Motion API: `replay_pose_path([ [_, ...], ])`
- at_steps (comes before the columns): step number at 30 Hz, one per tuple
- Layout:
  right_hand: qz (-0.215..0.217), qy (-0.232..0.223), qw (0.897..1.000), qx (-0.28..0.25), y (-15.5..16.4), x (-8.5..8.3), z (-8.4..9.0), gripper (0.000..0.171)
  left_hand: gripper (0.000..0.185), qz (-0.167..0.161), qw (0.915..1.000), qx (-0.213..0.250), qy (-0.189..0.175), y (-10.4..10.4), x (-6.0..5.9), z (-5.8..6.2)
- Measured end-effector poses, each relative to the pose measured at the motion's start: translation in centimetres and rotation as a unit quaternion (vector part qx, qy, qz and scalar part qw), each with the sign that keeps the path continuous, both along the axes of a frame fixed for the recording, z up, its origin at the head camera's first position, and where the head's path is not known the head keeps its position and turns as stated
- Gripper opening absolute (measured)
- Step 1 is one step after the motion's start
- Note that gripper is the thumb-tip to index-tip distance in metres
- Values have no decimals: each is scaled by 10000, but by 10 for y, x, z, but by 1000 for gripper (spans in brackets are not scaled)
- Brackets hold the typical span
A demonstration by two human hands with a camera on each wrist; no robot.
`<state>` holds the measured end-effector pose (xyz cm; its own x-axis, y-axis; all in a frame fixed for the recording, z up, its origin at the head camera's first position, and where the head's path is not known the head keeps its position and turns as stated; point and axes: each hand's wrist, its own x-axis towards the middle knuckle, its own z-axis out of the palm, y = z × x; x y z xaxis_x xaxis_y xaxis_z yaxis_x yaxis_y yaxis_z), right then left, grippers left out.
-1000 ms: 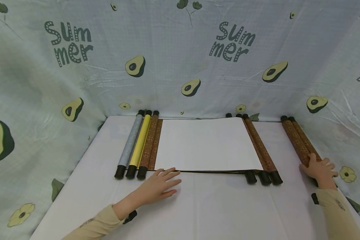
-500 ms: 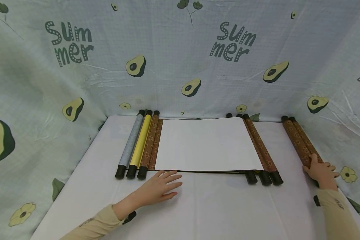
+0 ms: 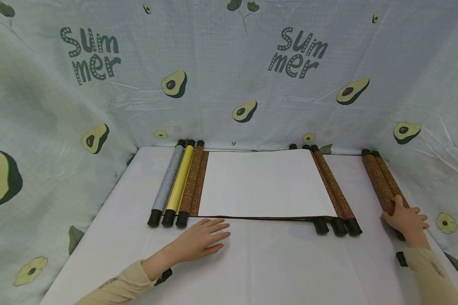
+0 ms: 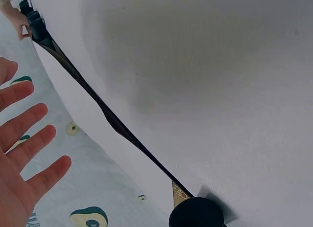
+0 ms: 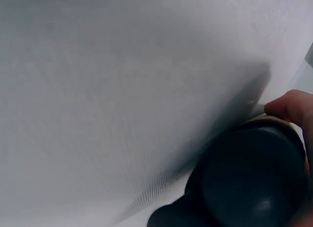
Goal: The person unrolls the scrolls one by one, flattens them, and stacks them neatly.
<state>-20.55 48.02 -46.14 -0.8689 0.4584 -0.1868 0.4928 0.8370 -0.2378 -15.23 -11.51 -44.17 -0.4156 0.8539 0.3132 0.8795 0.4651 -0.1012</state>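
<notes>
- Where the backdrop cloth (image 3: pixel 42 106) rises on the far left, the word "Summer" (image 3: pixel 93 53) is printed in dark green, split over two lines, among avocado pictures; the same word (image 3: pixel 297 53) appears again right of centre.
- On the white table (image 3: pixel 252 262), three rolled scrolls lie side by side at the left: a grey scroll (image 3: pixel 168 180), a yellow scroll (image 3: pixel 180 180) and a brown patterned roller (image 3: pixel 192 182), each with a black end cap.
- Just in front of them, the left hand (image 3: pixel 200 239) lies flat on the table with fingers straight and spread, grasping nothing; its fingertips are just beside the near edge of the open scroll.
- The open scroll's blank white sheet (image 3: pixel 265 184) lies flat in the middle of the table; no writing shows on it.
- At its right edge lies a second brown roller (image 3: pixel 333 190) with further black caps (image 3: pixel 337 226) beside it.
- Well apart, near the right cloth wall, a pair of brown rolled scrolls (image 3: pixel 379 180) lies side by side.
- The right hand (image 3: pixel 404 220) grasps the near end of that pair, fingers curled over it; the wrist view shows a fingertip (image 5: pixel 288 104) against a black cap (image 5: pixel 249 178).
- Compared with a second ago, both hands sit in nearly the same places and every scroll lies as it did.
</notes>
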Motion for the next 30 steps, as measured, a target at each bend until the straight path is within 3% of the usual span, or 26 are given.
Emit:
replay_pose_path([
  [16,159,678,9975,102,-27,22,12,59,33,49,10000,-21,-48,-2,1,0],
  [30,682,1202,9897,370,-47,37,11,55,33,125,9999,-86,31,-4,2,-1],
])
